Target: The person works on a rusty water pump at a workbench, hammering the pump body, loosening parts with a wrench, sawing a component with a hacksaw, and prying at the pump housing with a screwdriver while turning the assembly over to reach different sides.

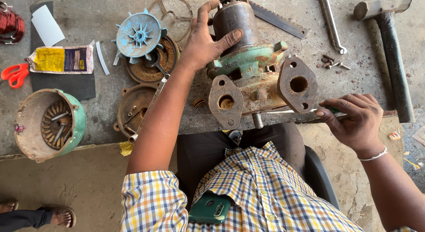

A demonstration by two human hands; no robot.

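You steadied the rusty green cast-iron pump body [252, 77] on the grey concrete worktop [88, 125].
Your left hand [208, 41] clasped its dark cylindrical top; your right hand [354, 119] pinched a green-handled screwdriver [310, 110].

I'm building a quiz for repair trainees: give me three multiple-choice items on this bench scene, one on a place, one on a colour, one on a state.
1. Where is the orange-handled pair of scissors?
A. far left of the concrete bench
B. beside the hammer
C. on the lap

2. What colour is the finned plastic fan wheel?
A. red
B. light blue
C. black

3. What is the left hand doing?
A. hanging free
B. gripping the rusty green pump body
C. holding scissors

Answers: 1 A, they lie at the left edge; 2 B, its blades are pale blue; 3 B, its fingers wrap the pump's dark cylinder.
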